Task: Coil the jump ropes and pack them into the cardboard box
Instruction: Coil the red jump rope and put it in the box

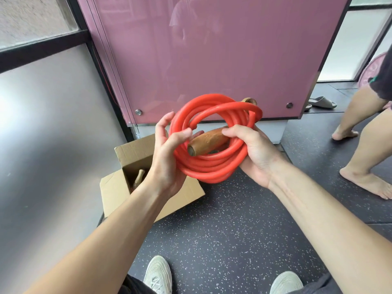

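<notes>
- Head view: dark speckled rubber floor (222, 240) underfoot, a glossy pink panel (212, 60) straight behind the hands, and a frosted grey wall (53, 134) out past the left hand.
- Right hand (252, 149) cups the right side of the coiled red jump rope (212, 166), fingers curled over the loops and onto the wooden handle (206, 141) lying across the coil's middle.
- Left hand (167, 158) takes the coil's left side, thumb clamped over the loops, the other fingers loosely raised behind them.
- A second handle (250, 101) pokes out at the coil's far edge, above the right hand.
- The open cardboard box (131, 151) sits on the floor right below the left hand; another wooden handle (139, 177) shows inside.
- Someone's bare legs (364, 134) well beyond the right hand, a grey slipper (322, 102) near them.
</notes>
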The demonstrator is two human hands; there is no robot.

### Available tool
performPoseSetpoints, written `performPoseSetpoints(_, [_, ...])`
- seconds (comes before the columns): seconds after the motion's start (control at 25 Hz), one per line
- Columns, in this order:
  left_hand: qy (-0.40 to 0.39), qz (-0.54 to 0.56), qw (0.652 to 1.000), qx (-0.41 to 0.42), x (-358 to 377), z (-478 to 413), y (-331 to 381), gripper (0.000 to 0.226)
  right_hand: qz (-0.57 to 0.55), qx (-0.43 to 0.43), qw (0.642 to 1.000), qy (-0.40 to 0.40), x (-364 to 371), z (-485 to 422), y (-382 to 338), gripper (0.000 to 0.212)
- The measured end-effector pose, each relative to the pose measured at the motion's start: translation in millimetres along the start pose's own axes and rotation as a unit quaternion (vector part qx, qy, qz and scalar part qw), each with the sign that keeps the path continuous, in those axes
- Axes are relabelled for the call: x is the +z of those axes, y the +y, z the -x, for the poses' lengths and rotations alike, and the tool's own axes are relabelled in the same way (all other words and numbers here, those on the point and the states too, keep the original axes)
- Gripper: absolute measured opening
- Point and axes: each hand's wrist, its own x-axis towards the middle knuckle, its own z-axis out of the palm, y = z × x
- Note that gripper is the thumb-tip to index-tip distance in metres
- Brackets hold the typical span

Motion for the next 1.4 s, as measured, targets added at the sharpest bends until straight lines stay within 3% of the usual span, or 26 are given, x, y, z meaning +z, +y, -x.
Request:
performPoseSetpoints(0.12, [-0.052, -0.066, 0.996, 0.014, 1, 4, 5, 0.095, 0.004, -0.019, 1.000, 0.009, -4, 1, 0, 0.051])
performPoseSetpoints(0.24, [-0.091, -0.065, 0.993, -0.041, -4, 0, 11, 0.088, 0.037, 0.007, 0.999, 0.008, -7, 5, -1, 0.053])
performPoseSetpoints(0.36, [-0.061, -0.066, 0.994, -0.060, -1, 1, 13, 0.077, 0.071, 0.028, 0.996, 0.039, -9, 5, -6, 0.044])
performPoseSetpoints(0.52, [-0.061, -0.072, 0.994, -0.059, -2, -1, 15, 0.072, 0.079, 0.002, 0.990, 0.116, -4, 3, -4, 0.112])
performPoseSetpoints(0.56, [-0.070, -0.072, 0.993, -0.059, -4, -1, 16, 0.073, 0.094, -0.019, 0.988, 0.119, -5, 2, -4, 0.113])
performPoseSetpoints(0.68, [-0.100, -0.056, 0.991, -0.073, -10, -1, 19, 0.067, 0.082, 0.006, 0.996, 0.017, -3, 5, -6, 0.062])
performPoseSetpoints(0.72, [-0.102, -0.048, 0.990, -0.084, -11, -1, 19, 0.063, 0.071, 0.005, 0.997, 0.004, -2, 8, -8, 0.054])
performPoseSetpoints(0.96, [-0.077, -0.028, 0.985, -0.152, -11, -5, 22, 0.074, -0.030, -0.013, 0.999, -0.032, 10, 14, -8, 0.073])
performPoseSetpoints(1.08, [-0.051, -0.036, 0.985, -0.158, -10, -6, 20, 0.079, -0.038, -0.014, 0.999, -0.026, 13, 15, -1, 0.066])
performPoseSetpoints(1.16, [-0.031, -0.070, 0.990, -0.122, -15, -10, 20, 0.068, -0.041, -0.021, 0.999, -0.009, 17, 13, -1, 0.063])
performPoseSetpoints(1.32, [-0.006, -0.201, 0.975, -0.098, -24, -12, 19, 0.033, -0.011, -0.034, 0.999, 0.041, 16, 9, -2, 0.090])
performPoseSetpoints(1.4, [-0.020, -0.204, 0.971, -0.120, -22, -8, 18, 0.025, -0.012, -0.016, 0.999, 0.027, 13, 9, 0, 0.066])
